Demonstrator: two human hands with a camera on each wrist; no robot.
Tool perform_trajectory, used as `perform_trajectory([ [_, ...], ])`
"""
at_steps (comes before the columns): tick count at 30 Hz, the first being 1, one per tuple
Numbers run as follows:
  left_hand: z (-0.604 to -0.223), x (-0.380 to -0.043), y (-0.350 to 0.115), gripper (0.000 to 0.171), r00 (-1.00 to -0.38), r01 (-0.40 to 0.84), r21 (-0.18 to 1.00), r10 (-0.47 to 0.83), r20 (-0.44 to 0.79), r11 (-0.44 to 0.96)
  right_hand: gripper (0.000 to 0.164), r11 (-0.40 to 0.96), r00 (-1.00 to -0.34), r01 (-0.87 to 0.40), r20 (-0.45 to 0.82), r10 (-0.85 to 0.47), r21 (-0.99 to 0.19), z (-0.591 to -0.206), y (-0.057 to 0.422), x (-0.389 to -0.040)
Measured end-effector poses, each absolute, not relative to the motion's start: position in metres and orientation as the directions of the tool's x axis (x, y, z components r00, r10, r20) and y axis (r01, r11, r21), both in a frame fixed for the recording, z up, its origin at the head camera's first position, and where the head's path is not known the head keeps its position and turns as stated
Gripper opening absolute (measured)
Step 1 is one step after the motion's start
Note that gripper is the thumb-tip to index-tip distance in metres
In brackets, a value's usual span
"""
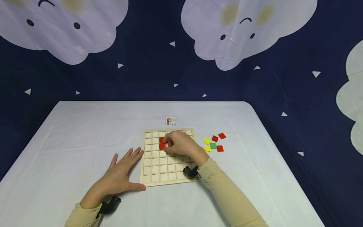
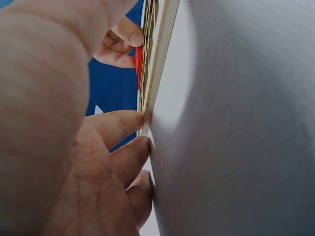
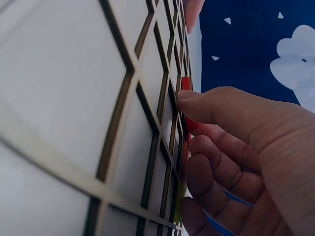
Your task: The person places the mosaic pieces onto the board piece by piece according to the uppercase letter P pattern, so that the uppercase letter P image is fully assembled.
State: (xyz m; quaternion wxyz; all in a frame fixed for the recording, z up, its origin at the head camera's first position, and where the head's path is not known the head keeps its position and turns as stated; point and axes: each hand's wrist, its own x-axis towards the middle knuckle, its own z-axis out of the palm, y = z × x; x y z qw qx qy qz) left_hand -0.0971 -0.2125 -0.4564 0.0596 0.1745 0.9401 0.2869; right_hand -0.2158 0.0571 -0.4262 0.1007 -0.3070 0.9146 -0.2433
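Two red square tiles show in the head view on the wooden grid board (image 1: pixel 155 169), one behind the other. My right hand (image 1: pixel 181 143) reaches over the board and pinches the nearer red tile (image 1: pixel 162 146) between thumb and fingertips. In the right wrist view the thumb lies along that red tile (image 3: pixel 185 84), close against the grid. The farther red tile (image 1: pixel 161 139) sits by the index finger. My left hand (image 1: pixel 120 173) lies with fingers spread, fingertips and thumb touching the board's left edge. A yellow piece (image 3: pixel 179 202) shows beneath the right fingers, hidden in the head view.
Right of the board lie several loose tiles: a red one (image 1: pixel 222 136), a green one (image 1: pixel 213 146), a yellow square (image 1: pixel 207 141) and a rounded yellow piece (image 1: pixel 208 148) among them. Behind the board is a small pattern card (image 1: pixel 169 121). White cloth (image 1: pixel 85 135) covers the table.
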Motion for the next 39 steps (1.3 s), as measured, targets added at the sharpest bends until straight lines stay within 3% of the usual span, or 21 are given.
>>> perform_trajectory([
  [39, -0.456, -0.097, -0.212, 0.131, -0.932, 0.286, 0.563, 0.36, -0.023, 0.775, 0.018, 0.689, -0.796, -0.509, -0.024, -0.605, -0.516, -0.418, 0.08, -0.224],
])
